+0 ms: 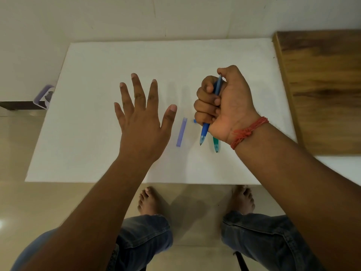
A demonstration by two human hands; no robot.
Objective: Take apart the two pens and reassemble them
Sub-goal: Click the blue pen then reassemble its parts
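- Your right hand [220, 102] is closing in a fist around the blue pen [205, 132], fingers curled tight and pressed together, thumb on top; the tip is pointing back toward you and hanging just above the table [97, 153].
- The green pen [216, 144] is showing only its tip below your right wrist. Whether you are gripping it too or it is lying on the table under your hand, I cannot tell.
- Your left hand [140, 114] is hovering open over the table, all 5 fingers spread, holding nothing.
- A clear purple piece [181, 132] is lying flat on the table between your hands, near your left thumb. A small blue bit [194, 121] is sitting just beside your right knuckles.
- Judging from this, both pens are looking mostly whole, so the taking apart is hardly started.
- Risks from here:
  - A full fist is giving you no fine control, so a twist could slip and fling a spring or refill off the white top.
  - The small blue bit is easy to knock away with your knuckles.
  - If you are clutching 2 pens at once, 1 may be dropping as you loosen your grip.
  - Parts of the 2 pens could be getting mixed if you pile them together.
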